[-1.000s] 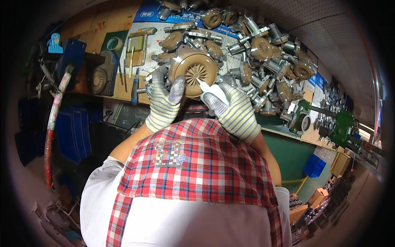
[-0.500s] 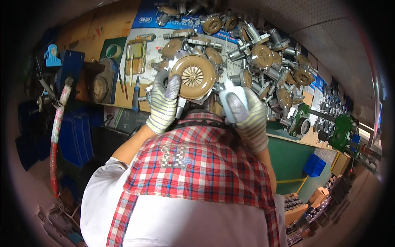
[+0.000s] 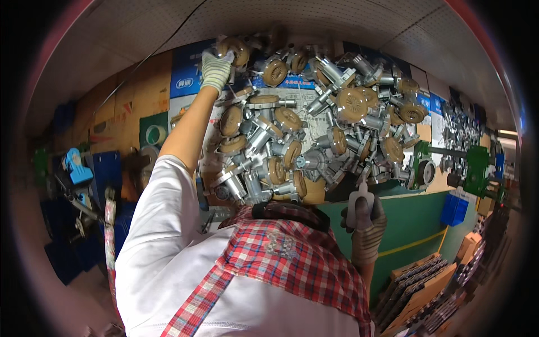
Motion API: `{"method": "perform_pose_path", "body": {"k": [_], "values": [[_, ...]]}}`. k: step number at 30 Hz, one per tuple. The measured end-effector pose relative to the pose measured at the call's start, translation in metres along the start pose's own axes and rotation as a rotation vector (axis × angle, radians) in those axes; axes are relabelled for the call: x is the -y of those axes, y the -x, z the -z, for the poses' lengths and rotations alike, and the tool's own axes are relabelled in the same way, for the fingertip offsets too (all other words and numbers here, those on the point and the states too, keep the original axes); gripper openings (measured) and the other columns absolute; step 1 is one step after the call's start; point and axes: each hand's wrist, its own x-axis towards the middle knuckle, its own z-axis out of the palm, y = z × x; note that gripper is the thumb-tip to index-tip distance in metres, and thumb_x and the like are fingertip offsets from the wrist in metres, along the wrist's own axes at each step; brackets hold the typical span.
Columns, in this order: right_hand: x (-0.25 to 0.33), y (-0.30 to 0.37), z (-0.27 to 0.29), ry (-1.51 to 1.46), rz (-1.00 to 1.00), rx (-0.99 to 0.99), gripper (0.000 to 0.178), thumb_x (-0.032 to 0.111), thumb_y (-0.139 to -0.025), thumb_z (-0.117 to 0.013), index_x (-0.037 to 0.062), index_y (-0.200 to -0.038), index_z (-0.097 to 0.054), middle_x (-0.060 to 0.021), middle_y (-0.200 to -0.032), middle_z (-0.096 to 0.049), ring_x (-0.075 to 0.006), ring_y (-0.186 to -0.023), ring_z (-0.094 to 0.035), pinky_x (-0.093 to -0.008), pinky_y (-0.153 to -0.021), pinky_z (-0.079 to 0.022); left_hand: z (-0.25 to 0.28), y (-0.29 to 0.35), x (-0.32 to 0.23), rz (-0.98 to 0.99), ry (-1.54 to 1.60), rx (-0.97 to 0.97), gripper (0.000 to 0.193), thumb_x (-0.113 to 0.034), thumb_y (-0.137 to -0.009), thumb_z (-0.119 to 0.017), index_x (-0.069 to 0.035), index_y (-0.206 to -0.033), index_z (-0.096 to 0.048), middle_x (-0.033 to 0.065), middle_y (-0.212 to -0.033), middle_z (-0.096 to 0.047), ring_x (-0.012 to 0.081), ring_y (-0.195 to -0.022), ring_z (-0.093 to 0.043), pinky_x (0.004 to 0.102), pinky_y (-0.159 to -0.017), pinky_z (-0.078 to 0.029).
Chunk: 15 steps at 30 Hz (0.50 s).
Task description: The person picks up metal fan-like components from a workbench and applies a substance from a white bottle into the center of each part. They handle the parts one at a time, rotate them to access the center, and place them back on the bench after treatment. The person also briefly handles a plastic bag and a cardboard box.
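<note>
My left hand [image 3: 215,71], in a striped knit glove, reaches out to the far left end of the bench. Its fingers are closed on a metal pump-like part with a round brown disc [image 3: 238,51], beside other such parts. At the bench's near edge, right of my body, my gloved right hand [image 3: 369,233] grips a white squeeze bottle [image 3: 359,203] with its narrow nozzle pointing up. Several more metal parts with brown discs [image 3: 352,105] lie heaped across the bench between and beyond my hands.
A green metal fixture [image 3: 477,171] stands at the right end of the bench. Left are a roll of tape [image 3: 155,135] and a blue box-like piece [image 3: 106,168]. A blue bin [image 3: 453,210] and trays of small parts [image 3: 412,286] sit lower right.
My left hand has carried the brown-disc part from in front of me to the far left. My right hand, still holding the bottle, has drawn back toward my right side. The view has shifted.
</note>
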Motion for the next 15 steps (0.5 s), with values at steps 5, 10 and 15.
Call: {"method": "perform_pose_path", "body": {"k": [5, 10, 15], "values": [[0.0, 0.015, 0.003, -0.044, -0.071, -0.112, 0.044, 0.048, -0.093, -0.063, 0.0042, -0.099, -0.058, -0.0065, -0.067, -0.062, -0.0123, -0.049, -0.054, -0.0257, -0.043, -0.037, -0.052, -0.024, -0.002, -0.077, -0.202, 0.234, 0.077, -0.045, -0.081, -0.076, 0.007, -0.131, -0.052, 0.0289, -0.119, -0.064, 0.0372, -0.108, -0.064, 0.0388, -0.096, -0.049], [-0.004, 0.027, 0.008, -0.075, -0.119, -0.164, 0.042, 0.043, -0.092, -0.067, 0.0032, -0.104, -0.058, -0.0069, -0.073, -0.067, -0.0121, -0.055, -0.06, -0.0241, -0.047, -0.043, -0.102, -0.042, -0.051, -0.183, -0.016, 0.241, 0.067, -0.052, -0.084, -0.065, 0.002, -0.122, -0.06, 0.0273, -0.119, -0.064, 0.0398, -0.11, -0.062, 0.0416, -0.096, -0.048], [-0.002, 0.029, 0.0, -0.058, -0.068, -0.198, 0.042, 0.045, -0.094, -0.062, 0.0036, -0.103, -0.058, -0.0062, -0.068, -0.063, -0.0124, -0.05, -0.055, -0.0256, -0.044, -0.038, -0.14, -0.079, -0.045, -0.179, -0.163, 0.292, 0.063, -0.05, -0.09, -0.061, -0.002, -0.131, -0.058, 0.0244, -0.121, -0.065, 0.0397, -0.112, -0.063, 0.0431, -0.094, -0.048]]}}
